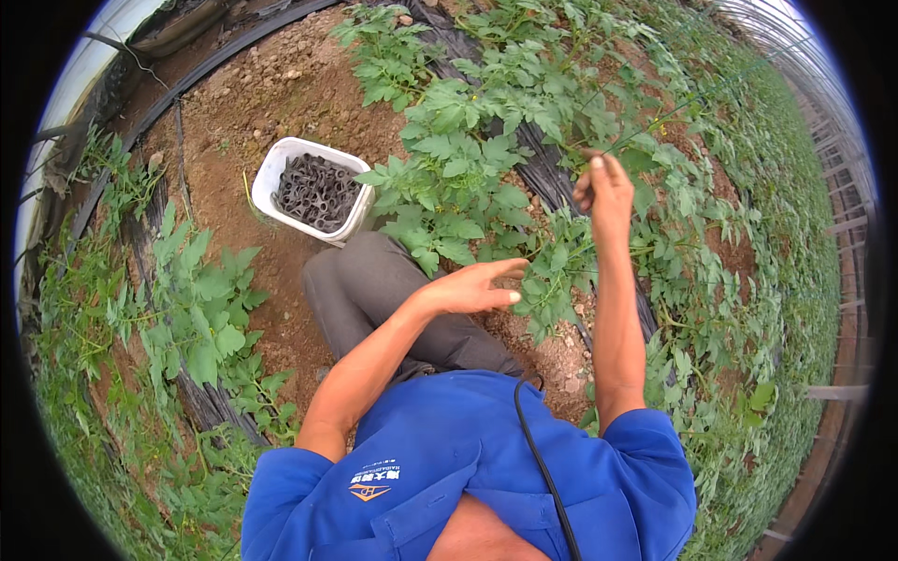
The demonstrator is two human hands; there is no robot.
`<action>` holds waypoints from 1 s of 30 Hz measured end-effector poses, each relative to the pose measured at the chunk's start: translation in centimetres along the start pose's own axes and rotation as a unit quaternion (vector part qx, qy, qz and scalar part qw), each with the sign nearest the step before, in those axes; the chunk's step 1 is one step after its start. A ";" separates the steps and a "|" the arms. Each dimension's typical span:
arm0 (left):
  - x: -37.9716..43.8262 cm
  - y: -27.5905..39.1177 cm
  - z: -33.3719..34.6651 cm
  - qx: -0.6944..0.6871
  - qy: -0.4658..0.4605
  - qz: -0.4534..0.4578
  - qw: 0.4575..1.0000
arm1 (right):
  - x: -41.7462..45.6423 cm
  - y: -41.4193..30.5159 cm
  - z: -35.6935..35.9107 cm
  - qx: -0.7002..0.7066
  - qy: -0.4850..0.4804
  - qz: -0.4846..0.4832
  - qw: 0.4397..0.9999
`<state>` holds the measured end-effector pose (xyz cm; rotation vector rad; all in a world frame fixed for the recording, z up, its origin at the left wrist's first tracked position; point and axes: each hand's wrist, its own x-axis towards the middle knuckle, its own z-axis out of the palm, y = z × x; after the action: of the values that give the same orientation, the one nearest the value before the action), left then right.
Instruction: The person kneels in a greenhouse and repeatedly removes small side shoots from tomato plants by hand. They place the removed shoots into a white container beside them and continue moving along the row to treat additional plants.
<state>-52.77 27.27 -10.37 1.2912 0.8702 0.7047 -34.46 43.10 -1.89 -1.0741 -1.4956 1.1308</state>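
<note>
My left hand (480,286) reaches in over my knees with its fingers apart and nothing in it, beside the leafy top of a tomato plant (551,280). Further forward and to the right, my right hand (607,186) is raised over the foliage, thumb and fingers pinched together. A thin green twine (684,105) slants from those fingertips towards the upper right; the pinch on it is small in view. In front of my knees, at the left, a white plastic bucket (354,221) holds many small dark plastic ring-shaped clips (319,189).
Tomato plants (456,147) grow in rows ahead, right and at the left (210,329). Black plastic film (544,165) runs along the rows over brown soil (224,168). Greenhouse sheeting (91,56) curves at the upper left. A black cable (540,456) hangs across my blue shirt.
</note>
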 end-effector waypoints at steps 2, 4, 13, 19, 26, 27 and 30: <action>-2.7 -1.0 -1.1 -0.110 0.005 -0.080 0.991 | -2.8 6.2 1.6 0.076 -0.013 0.090 0.993; -4.7 -2.3 -1.3 -0.120 0.039 -0.087 0.988 | -5.2 10.0 2.8 0.100 -0.013 0.156 0.983; -12.2 0.2 -6.9 -0.282 0.393 0.108 0.868 | -15.7 15.2 5.8 -0.109 -0.252 0.107 0.956; -14.1 -1.7 -18.6 -0.190 0.547 0.002 0.815 | -18.4 18.2 7.9 -0.185 -0.389 0.076 0.899; -13.9 -10.3 -26.6 0.211 0.508 -0.267 0.791 | -18.6 24.9 9.6 -0.319 -0.485 0.035 0.814; -13.4 -10.8 -27.0 0.298 0.492 -0.251 0.779 | -18.0 24.8 9.8 -0.349 -0.513 0.037 0.783; -11.8 -11.9 -28.2 0.362 0.474 -0.275 0.754 | -19.5 25.4 11.1 -0.111 -0.406 0.335 0.843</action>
<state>-83.40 29.80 -21.86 1.1648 2.4417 0.5193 -39.48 27.35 -31.50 -1.4294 -1.9861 2.1383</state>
